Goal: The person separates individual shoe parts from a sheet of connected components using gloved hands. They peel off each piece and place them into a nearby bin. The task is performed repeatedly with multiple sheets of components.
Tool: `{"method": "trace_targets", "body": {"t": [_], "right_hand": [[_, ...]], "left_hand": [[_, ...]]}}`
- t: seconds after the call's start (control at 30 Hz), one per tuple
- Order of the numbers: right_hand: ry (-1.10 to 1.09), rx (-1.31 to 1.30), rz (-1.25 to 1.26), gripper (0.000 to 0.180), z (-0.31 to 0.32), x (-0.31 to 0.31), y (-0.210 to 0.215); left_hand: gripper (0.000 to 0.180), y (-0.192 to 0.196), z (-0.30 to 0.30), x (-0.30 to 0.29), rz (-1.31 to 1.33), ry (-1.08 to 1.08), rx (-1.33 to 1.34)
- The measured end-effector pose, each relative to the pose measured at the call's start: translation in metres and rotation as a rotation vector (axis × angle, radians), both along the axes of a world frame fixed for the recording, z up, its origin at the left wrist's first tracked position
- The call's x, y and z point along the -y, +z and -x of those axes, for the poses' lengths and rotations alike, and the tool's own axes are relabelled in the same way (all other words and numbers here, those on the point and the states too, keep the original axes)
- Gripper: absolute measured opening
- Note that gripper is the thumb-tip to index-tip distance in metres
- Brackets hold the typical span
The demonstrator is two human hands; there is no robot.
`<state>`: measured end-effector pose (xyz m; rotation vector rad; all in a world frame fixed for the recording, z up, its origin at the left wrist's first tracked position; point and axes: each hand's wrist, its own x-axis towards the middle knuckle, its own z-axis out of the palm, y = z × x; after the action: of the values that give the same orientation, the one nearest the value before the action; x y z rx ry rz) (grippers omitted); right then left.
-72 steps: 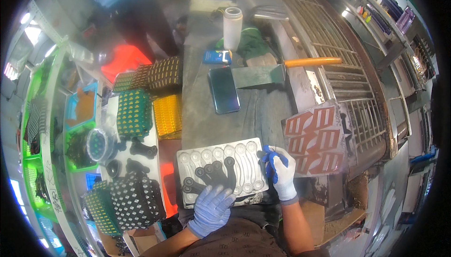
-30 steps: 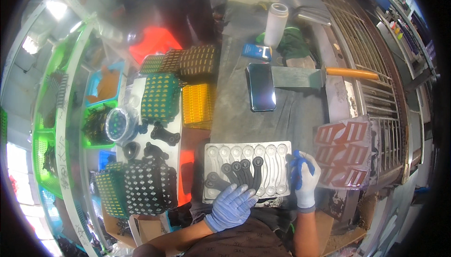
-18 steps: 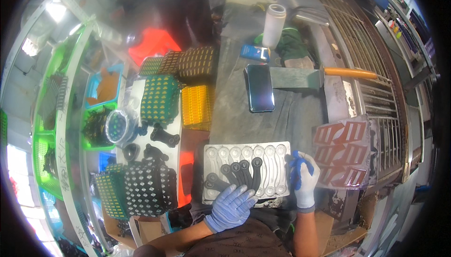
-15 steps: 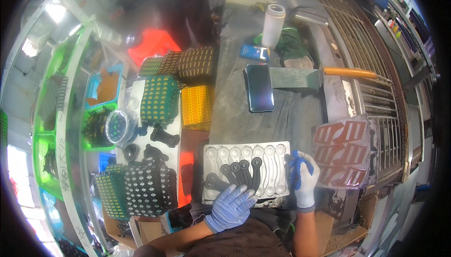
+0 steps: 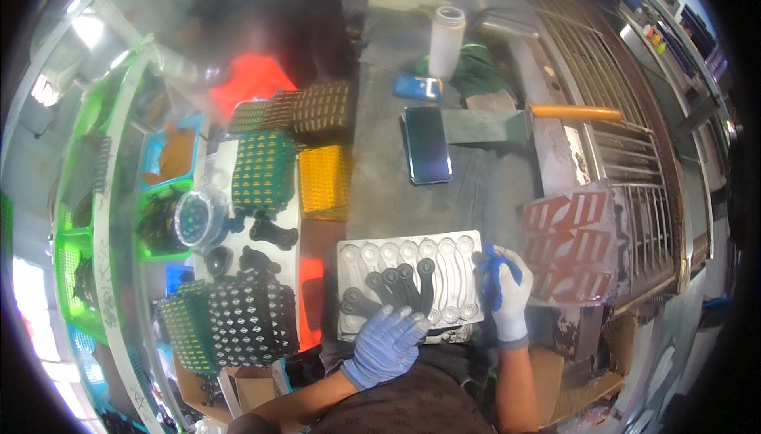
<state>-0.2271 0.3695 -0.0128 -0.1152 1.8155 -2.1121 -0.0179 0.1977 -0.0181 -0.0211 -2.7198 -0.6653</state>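
Head view: grey mould tray (image 5: 444,256) lies low centre of the frame on the table (image 5: 483,188), rows of long rounded cavities, several black dumbbell-shaped pieces (image 5: 392,287) seated in its lower left part; left hand (image 5: 386,344), blue glove, fingers spread flat over the tray's lower edge, touching the black pieces; right hand (image 5: 507,287), pale glove, curled round a blue tool (image 5: 490,275) at the tray's right edge; red ribbed moulds (image 5: 572,248) just right of that hand, crowding it; dark phone (image 5: 426,145) above the tray, well apart; grey block with orange handle (image 5: 575,112) upper right; white bottle (image 5: 445,42) top centre; yellow studded mat (image 5: 323,182) and green studded mat (image 5: 263,171) upper left of the tray; black-and-white studded mat (image 5: 250,319) left of the tray; loose black pieces between the mats; green bins (image 5: 95,220) along the left rim.
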Motion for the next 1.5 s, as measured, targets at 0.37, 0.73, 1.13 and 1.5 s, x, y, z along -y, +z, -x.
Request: {"method": "trace_targets", "body": {"t": [0.37, 0.73, 1.13, 1.5], "right_hand": [[0.005, -0.002, 0.005, 0.033, 0.0, 0.0, 0.001], [-0.035, -0.103, 0.152, 0.029, 0.008, -0.001, -0.032], [0.168, -0.198, 0.076, 0.032, 0.037, -0.028, -0.064], [0.254, -0.175, -0.075, 0.031, -0.012, 0.044, -0.018]], "left_hand": [[0.062, 0.007, 0.0, 0.001, -0.129, 0.042, -0.025], [0.038, 0.074, -0.023, 0.016, -1.163, 0.47, -0.146], [0.026, 0.106, -0.211, 0.071, -0.909, 1.014, -0.774], [0.022, 0.229, -0.483, 0.126, 0.811, 1.484, -0.125]]}}
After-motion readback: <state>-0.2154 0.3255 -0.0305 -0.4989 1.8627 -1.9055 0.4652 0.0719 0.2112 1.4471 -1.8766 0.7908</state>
